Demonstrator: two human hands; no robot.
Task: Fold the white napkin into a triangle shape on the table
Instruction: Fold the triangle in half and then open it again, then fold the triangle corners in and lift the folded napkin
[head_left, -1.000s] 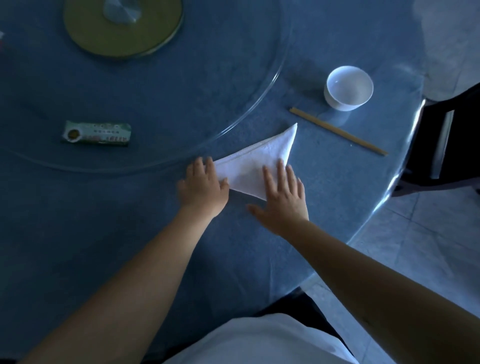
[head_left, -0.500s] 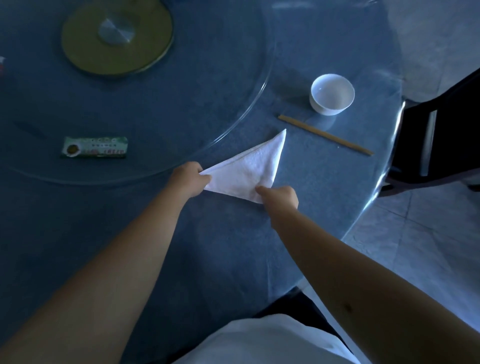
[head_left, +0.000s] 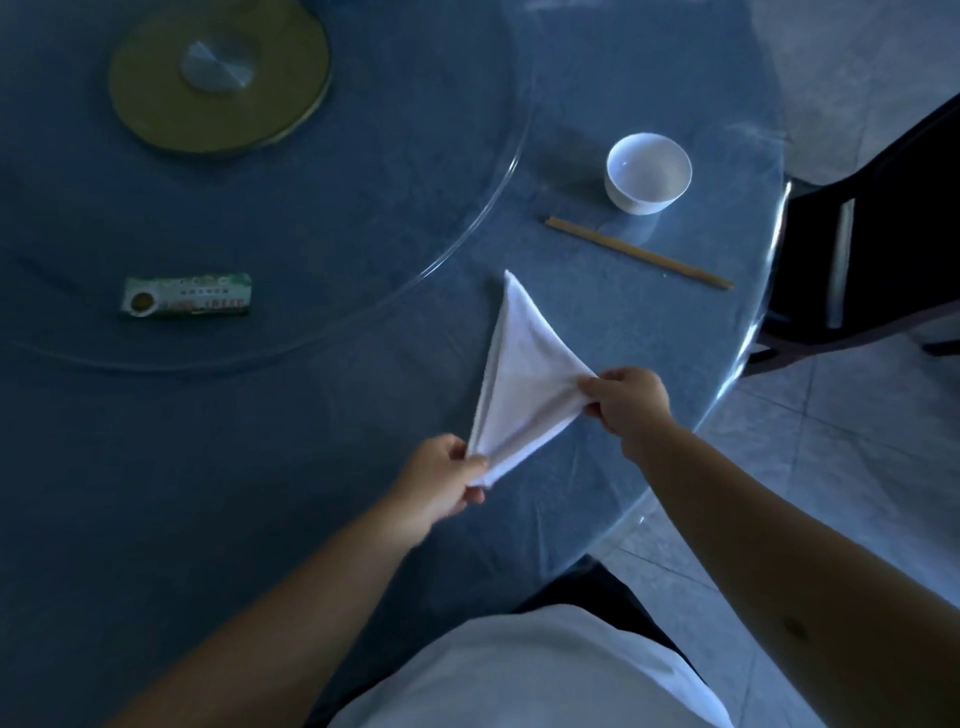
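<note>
The white napkin is folded into a triangle, its far tip pointing away from me over the blue table. My left hand pinches the near corner. At the right corner, my right hand pinches the cloth. The napkin is stretched between both hands; I cannot tell whether it touches the table.
A white bowl and a pair of wooden chopsticks lie beyond the napkin. A green packet rests on the glass turntable, whose round yellow hub is at the far left. A dark chair stands by the table's right edge.
Both hands went from pressing the napkin flat to pinching its corners. They pulled it towards me and turned it, so its tip now points away.
</note>
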